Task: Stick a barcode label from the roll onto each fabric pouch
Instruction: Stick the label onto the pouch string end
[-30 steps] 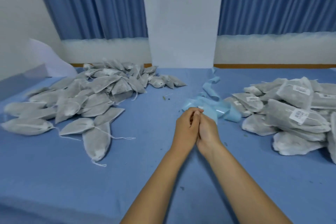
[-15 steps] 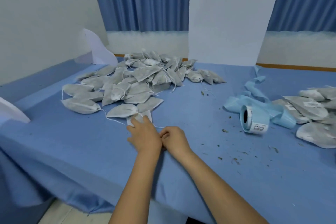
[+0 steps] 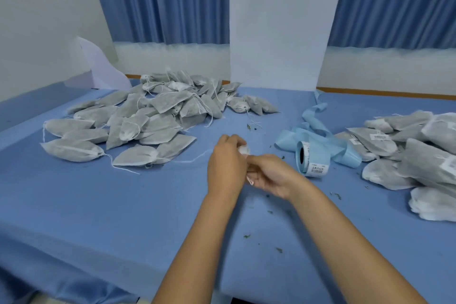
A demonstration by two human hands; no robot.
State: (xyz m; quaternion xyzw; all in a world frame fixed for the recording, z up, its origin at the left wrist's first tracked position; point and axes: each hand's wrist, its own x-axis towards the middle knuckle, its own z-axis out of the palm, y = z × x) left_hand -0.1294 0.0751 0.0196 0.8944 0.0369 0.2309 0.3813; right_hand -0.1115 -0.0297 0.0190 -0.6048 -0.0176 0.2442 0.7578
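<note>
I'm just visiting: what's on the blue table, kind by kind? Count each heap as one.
Pouch heaps: 2, the unlabelled heap and the labelled heap
Label roll: 1
Loose blue backing strip: 1
Held pouch, between left hand and right hand: 1
Total: 5

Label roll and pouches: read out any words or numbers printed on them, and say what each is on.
Label roll, outer label: barcode with a line of print above, too blurred to read.
Labelled pouches on the right: white labels, too small to read.
No other text visible.
</note>
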